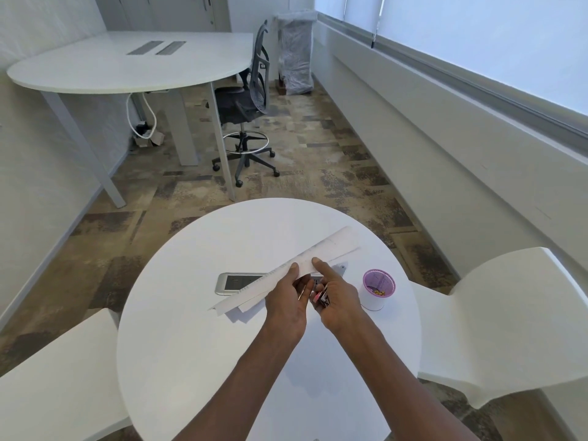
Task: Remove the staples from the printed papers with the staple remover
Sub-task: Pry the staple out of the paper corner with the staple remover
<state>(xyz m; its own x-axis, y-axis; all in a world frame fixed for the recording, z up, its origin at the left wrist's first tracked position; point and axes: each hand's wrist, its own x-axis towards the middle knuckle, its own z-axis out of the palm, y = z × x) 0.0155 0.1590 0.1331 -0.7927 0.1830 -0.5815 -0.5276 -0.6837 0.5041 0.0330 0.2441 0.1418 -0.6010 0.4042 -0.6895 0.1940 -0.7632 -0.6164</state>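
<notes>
Papers (286,272), edge-on, pinched by both hands, hide most of the staple remover (319,296) gripped in the right.

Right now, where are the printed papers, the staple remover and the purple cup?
printed papers (331,246): head view, upper sheet.
staple remover (321,296): head view, pink part in right hand.
purple cup (373,299): head view, white wall.

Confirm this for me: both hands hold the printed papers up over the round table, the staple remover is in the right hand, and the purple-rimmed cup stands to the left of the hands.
One thing is off: the purple-rimmed cup stands to the right of the hands, not the left, as the head view shows. The rest holds: the left hand and right hand hold the printed papers over the round table, with the staple remover in the right hand.
</notes>
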